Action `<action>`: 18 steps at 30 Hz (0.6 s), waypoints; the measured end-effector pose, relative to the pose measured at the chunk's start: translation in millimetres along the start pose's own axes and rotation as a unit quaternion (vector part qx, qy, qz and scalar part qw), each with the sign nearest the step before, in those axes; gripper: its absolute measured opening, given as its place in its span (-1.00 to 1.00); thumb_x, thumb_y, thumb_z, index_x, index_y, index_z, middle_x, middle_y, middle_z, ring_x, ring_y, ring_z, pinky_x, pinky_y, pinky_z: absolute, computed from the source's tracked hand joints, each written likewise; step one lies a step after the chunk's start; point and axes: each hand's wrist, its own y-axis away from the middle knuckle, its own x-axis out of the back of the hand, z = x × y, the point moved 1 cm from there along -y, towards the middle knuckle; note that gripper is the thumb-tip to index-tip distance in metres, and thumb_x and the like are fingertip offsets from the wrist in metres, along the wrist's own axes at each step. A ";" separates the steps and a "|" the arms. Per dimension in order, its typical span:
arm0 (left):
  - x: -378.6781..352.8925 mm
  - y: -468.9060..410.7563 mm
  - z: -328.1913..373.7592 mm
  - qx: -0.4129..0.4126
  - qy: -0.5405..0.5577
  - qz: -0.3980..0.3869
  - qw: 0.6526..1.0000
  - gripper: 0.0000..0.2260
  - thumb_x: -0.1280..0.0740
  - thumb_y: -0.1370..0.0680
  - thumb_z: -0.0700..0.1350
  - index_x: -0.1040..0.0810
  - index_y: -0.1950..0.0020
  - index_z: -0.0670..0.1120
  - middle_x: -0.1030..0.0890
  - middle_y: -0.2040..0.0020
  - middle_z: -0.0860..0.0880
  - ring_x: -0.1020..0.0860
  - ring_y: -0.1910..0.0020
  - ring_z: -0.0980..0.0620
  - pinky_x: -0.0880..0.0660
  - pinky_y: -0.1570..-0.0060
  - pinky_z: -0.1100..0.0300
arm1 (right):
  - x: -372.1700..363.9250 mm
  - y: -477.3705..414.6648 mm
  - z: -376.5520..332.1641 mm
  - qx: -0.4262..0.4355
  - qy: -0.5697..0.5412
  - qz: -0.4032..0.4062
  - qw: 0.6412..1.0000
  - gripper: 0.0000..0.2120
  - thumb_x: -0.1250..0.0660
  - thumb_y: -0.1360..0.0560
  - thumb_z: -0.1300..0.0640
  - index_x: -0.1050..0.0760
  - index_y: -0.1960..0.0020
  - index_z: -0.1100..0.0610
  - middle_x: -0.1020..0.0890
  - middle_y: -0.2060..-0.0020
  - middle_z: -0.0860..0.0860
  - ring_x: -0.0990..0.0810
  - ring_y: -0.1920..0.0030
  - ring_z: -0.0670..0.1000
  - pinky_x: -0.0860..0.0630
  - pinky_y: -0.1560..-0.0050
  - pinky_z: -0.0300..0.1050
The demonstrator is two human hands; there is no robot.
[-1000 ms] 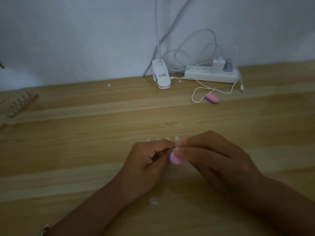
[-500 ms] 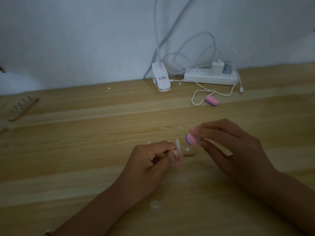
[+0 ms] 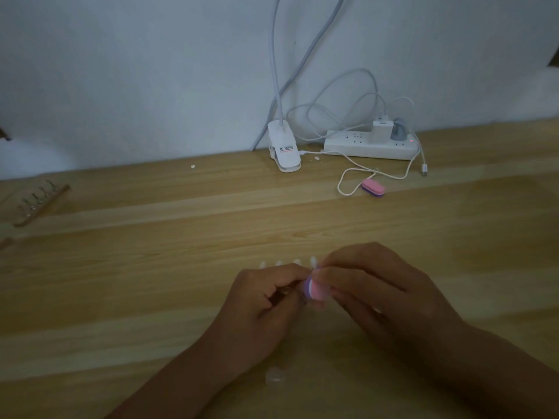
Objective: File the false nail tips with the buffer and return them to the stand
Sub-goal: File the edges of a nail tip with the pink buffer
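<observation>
My right hand (image 3: 375, 291) pinches a small pink and purple buffer (image 3: 314, 290) and holds it against the fingertips of my left hand (image 3: 260, 309). My left hand's thumb and forefinger are curled together as if pinching a nail tip, but the tip itself is hidden behind the buffer. Just beyond my hands stands a row of several pale nail tips (image 3: 287, 263) on a stand that my hands mostly cover. A clear nail tip (image 3: 276, 375) lies loose on the wooden table (image 3: 151, 282) between my forearms.
A second pink and purple buffer (image 3: 374, 187) lies at the back right by a white cable. A white lamp clip (image 3: 283, 150) and a power strip (image 3: 370, 145) sit against the wall. A wooden stand with metal clips (image 3: 39, 203) lies at the far left.
Half a second ago my right hand held the buffer lifted away to the right of my left hand. It has now come back down against my left fingertips, as it was a second ago.
</observation>
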 end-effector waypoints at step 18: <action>-1.5 0.2 3.2 0.027 0.029 -0.029 0.999 -0.79 -0.24 -0.61 -0.05 -0.63 0.10 -0.05 -0.66 0.20 -0.03 -0.61 0.21 -0.07 -0.49 0.15 -0.05 | 8.9 -3.6 -0.1 -0.029 0.031 0.025 0.999 -0.84 -0.34 -0.60 0.21 -0.62 -0.15 0.11 -0.62 -0.08 0.02 -0.61 -0.07 -0.02 -0.51 -0.09 -0.19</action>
